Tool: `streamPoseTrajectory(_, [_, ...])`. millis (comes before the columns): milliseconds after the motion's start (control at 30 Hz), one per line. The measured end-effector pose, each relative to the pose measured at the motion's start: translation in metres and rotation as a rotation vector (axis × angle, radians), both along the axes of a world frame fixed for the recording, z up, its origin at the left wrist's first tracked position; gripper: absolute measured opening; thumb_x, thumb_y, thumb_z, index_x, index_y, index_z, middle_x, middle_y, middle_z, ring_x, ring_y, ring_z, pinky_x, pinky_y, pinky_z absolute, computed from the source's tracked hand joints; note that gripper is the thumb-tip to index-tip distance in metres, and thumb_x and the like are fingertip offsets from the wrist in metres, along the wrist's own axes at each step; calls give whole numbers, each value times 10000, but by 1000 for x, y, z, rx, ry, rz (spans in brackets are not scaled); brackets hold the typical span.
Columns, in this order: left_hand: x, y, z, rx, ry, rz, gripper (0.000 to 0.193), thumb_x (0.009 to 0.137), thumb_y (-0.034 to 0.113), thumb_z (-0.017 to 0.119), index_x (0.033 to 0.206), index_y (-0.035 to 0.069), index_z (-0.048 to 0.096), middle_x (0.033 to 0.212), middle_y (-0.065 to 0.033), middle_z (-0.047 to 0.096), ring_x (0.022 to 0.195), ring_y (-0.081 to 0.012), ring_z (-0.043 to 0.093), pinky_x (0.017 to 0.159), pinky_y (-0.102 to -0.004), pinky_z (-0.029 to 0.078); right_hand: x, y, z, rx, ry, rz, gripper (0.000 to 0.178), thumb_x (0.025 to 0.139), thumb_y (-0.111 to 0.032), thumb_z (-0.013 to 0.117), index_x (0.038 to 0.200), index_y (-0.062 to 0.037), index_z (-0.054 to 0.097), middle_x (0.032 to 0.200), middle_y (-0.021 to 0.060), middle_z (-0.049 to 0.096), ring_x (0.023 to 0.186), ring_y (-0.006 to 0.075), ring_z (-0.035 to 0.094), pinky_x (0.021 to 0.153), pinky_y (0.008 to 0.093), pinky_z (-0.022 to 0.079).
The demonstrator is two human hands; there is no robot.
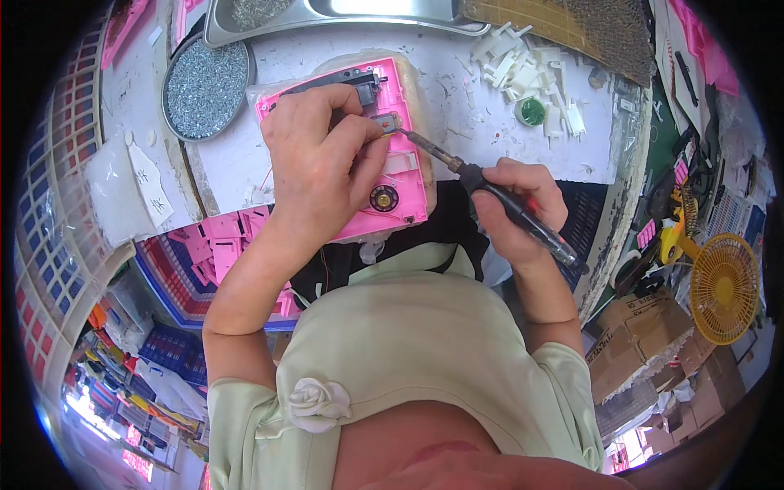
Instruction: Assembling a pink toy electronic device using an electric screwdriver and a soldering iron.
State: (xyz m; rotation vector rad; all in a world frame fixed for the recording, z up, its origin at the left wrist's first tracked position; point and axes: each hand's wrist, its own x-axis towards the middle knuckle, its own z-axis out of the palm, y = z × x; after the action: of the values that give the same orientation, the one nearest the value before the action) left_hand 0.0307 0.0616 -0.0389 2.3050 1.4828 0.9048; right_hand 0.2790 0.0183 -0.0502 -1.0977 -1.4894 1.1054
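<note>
The light over my work is bright and even, falling from above, and the white surface (523,131) almost washes out. My left hand (322,159) throws only a soft, short shadow on the pink housing (404,175). The metal tray (327,16) at the top carries a pale glare. The view bends hard toward its round black rim, where the crates and boxes smear and lose sharpness; the centre stays crisp.
</note>
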Motion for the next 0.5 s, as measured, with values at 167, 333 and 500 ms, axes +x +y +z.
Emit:
streamPoseTrajectory(167, [0,0,2,7,9,-4,179,708,119,814,829,110,682,994,-33,617,923,-266,557,803,-412,374,2,0,1,40,-52,2,318,798,24,819,1062,-23,648,737,34,635,600,67,521,535,229,396])
streamPoseTrajectory(333, [-1,0,2,-7,22,-1,177,712,123,814,833,111,685,998,-33,619,925,-268,560,799,-416,377,3,2,4,57,9,-5,316,804,46,802,1069,-12,639,724,33,623,588,67,514,524,229,389])
streamPoseTrajectory(500, [-1,0,5,-16,28,-7,179,719,131,815,848,108,693,1002,-37,619,924,-268,563,798,-414,382,5,4,5,47,18,10,307,817,46,795,1074,-8,636,739,39,630,603,73,523,536,229,396])
